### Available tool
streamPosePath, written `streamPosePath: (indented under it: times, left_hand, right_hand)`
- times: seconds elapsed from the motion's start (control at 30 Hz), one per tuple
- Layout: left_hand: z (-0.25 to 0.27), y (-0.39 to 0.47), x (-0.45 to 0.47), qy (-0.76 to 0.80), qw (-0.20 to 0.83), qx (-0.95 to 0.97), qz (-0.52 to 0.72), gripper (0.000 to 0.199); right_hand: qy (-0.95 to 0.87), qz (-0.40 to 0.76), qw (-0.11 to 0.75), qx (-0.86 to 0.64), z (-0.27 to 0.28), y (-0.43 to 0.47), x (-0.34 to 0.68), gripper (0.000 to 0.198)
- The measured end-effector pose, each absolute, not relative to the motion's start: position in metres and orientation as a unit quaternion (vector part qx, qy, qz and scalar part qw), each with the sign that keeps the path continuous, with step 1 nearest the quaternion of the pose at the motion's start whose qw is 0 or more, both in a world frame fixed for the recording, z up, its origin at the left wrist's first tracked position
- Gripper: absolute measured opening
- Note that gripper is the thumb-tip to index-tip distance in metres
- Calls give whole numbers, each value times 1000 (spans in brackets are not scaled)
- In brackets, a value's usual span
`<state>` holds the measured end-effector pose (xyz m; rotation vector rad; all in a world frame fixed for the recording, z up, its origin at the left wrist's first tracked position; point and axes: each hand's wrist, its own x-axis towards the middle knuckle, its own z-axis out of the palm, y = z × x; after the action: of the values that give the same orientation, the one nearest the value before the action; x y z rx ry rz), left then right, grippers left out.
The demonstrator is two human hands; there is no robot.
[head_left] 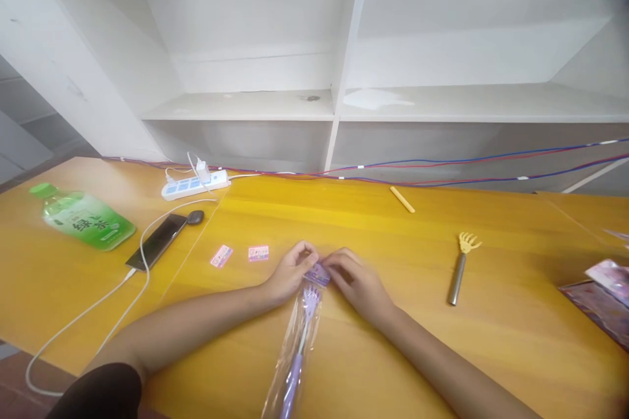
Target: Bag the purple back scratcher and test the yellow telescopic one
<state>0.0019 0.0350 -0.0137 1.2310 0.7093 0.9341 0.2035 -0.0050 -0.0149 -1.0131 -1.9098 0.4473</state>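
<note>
A purple back scratcher [293, 376] lies inside a long clear plastic sleeve, its claw end pointing away from me. A purple header card [317, 275] tops the sleeve. My left hand [291, 273] is closed on the card's left upper corner, thumb and forefinger together. My right hand [361, 285], a little blurred, pinches the card's right upper corner. Left of my hands, two small pink-and-white cards [258, 253] lie flat on the table. On the right rests an unwrapped back scratcher [458, 275] with a cream claw and a metal handle.
A green-labelled bottle [88, 219] lies on its side at the left, by a phone [160, 241] with a white cable. Behind it sits a power strip [195, 184]. A yellow stick [402, 200] lies toward the back. Plastic-wrapped packages [599, 308] are at the right edge.
</note>
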Motion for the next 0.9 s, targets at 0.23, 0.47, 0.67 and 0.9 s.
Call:
streamPosePath:
  times: [0.23,0.47,0.67,0.9]
  left_hand:
    - [-12,35,3,316,730,520,311,67]
    - [-12,35,4,298,723,533,322,61]
    - [-11,36,2,303,687,566,339,55]
    - [-12,36,3,328,699,541,333,55]
  right_hand:
    - [-706,172,498,-474,-17,-2,208,28]
    - [-793,96,468,-378,-16,-5,209,32]
    - [-805,117,448,-370,-10,-8,205,26]
    - [-699,293,460,-463,-15,-5,202,34]
